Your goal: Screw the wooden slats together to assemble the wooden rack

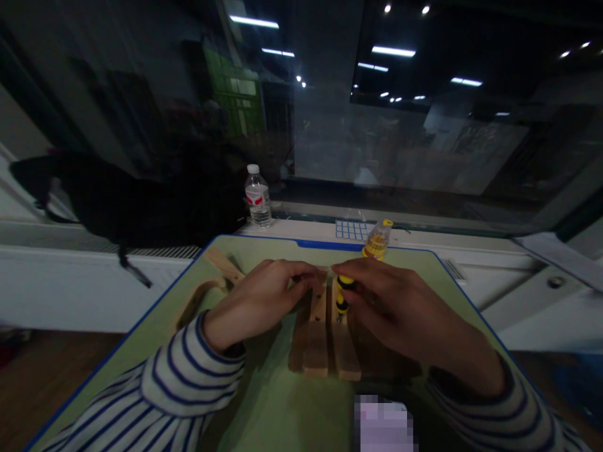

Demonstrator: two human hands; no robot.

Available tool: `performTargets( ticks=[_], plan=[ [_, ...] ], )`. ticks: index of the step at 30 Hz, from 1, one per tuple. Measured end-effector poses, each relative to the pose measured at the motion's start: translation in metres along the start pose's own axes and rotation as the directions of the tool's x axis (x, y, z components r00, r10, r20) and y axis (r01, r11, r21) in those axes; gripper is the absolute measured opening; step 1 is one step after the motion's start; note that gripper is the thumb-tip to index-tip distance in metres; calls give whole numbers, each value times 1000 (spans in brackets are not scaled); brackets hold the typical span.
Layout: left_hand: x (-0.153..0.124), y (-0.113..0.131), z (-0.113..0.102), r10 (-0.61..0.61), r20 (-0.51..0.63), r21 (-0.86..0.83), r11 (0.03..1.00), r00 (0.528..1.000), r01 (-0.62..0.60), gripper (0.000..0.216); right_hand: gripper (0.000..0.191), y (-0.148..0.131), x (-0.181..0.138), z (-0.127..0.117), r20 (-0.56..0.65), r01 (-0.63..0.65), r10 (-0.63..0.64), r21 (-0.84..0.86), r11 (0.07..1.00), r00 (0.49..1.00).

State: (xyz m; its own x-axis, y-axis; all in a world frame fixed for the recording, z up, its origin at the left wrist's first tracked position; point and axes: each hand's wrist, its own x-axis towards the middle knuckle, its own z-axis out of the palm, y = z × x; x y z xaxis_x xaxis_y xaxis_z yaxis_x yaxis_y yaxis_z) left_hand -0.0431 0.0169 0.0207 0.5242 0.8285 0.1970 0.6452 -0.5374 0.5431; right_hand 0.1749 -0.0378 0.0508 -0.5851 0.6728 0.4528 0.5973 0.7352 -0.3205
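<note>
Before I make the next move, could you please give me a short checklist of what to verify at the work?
1. Screwdriver gripped by the right hand: ok.
2. Screwdriver tip over the right wooden slat: ok.
3. Tip seated in a screw head: cannot tell, too small to make out.
4. Left hand at the far end of the left wooden slat: ok; firmness of hold, cannot tell.
5. Curved wooden piece apart from the slats: ok.

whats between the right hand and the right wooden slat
In the head view, a yellow-and-black screwdriver, held by the right hand, points down at the slat.
</note>
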Motion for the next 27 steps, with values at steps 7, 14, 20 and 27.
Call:
performTargets(
  ticks=[7,14,20,27],
  plan=[
    [-9,16,6,67,-90,4,998,994,-67,25,30,-3,-3,-4,14,-15,16,-5,1000,1000],
    [-9,30,7,76,12,-63,995,997,-75,23,29,-3,-4,-9,36,-33,34,-17,999,999],
    [-11,32,7,46,54,-92,995,997,-41,22,25,2,-4,-11,11,-56,56,-9,998,998],
    [-12,24,11,8,50,-147,989,999,-1,24,22,1,-4,-9,45,-119,119,-1,993,992]
  ],
)
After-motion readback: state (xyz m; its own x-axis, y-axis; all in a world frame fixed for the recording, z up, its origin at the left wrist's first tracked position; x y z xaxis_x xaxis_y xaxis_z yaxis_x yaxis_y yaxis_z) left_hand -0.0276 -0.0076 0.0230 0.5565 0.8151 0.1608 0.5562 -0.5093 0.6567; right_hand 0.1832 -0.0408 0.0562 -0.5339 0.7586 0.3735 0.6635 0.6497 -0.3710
